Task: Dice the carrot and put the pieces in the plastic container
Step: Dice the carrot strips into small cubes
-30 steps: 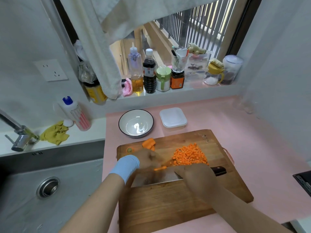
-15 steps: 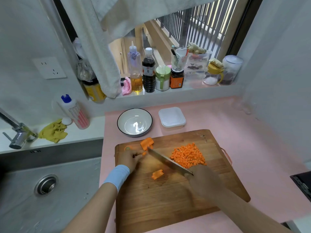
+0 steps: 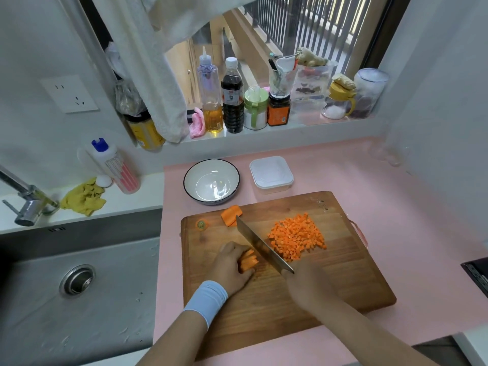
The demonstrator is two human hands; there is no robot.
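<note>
On the wooden cutting board (image 3: 343, 281), my left hand (image 3: 231, 265) grips a bundle of carrot strips (image 3: 248, 262) near the board's middle left. My right hand (image 3: 307, 283) holds the handle of a cleaver (image 3: 261, 244), whose blade runs diagonally beside the strips. A pile of diced carrot (image 3: 297, 236) lies to the right of the blade. An uncut carrot chunk (image 3: 231, 215) and the carrot's stem end (image 3: 201, 224) sit at the board's far left edge. The white plastic container (image 3: 271, 173) stands behind the board.
A white bowl with a dark rim (image 3: 211, 183) stands left of the container. The steel sink (image 3: 76, 281) and tap (image 3: 26, 202) lie to the left. Bottles and jars line the window sill (image 3: 264, 130). A dish soap bottle (image 3: 116, 165) and yellow cloth (image 3: 83, 198) sit by the sink.
My left hand came back from the far carrot chunk to the strips in the board's middle and took hold of them. The cleaver shifted slightly and now stands beside them.
</note>
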